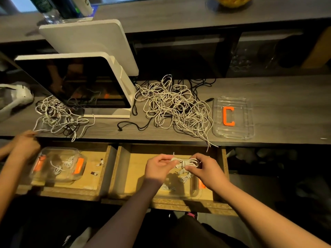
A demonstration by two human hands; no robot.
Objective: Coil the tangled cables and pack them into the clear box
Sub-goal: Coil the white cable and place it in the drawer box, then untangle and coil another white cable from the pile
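Observation:
Both my hands hold a small coiled white cable (185,162) over the open right drawer. My left hand (158,167) pinches its left end and my right hand (204,168) grips its right end. Beneath them a clear box (195,191) sits in the drawer, with coiled white cable in it and an orange clip on its right side. A big tangle of white and black cables (173,106) lies on the desk above. The clear lid (232,118) with an orange letter C lies to its right.
Another person's hand (26,144) at the left edge pulls on a second tangle (57,117). A second clear box (59,165) with orange clips sits in the left drawer. A white monitor (75,83) stands on the desk, bottles behind it.

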